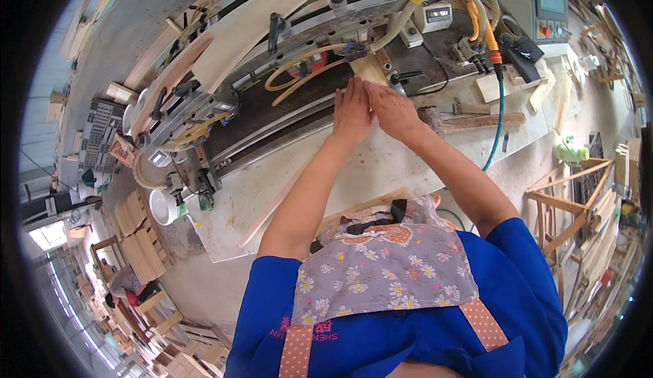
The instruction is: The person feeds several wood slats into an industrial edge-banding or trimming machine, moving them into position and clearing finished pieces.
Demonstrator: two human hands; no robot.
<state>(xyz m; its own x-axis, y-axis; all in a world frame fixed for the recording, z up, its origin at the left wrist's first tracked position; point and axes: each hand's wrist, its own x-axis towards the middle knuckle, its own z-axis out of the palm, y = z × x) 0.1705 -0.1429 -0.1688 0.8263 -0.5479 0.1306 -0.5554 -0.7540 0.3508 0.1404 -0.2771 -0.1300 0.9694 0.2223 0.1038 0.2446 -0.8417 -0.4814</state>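
Both my hands reach forward to the front edge of a woodworking machine. My left hand (353, 110) lies flat, fingers pointing away from me, its tips at the near end of a pale wooden board (371, 68). Close against it on the right, my right hand (393, 108) rests with its fingers over the same board end. Whether either hand grips the board cannot be told, as the fingers hide its edge. Yellowish air hoses (306, 74) loop just beyond my left hand. A black clamp lever (407, 76) is right of the board.
A wooden mallet (474, 118) lies on the worktop (357, 169) at right. An orange air gun (491, 39) hangs on a teal hose. Long boards (250, 26) lean across the machine. A control panel (551, 6) stands back right; a white tub (166, 207) is left. Another person (127, 283) bends at far left.
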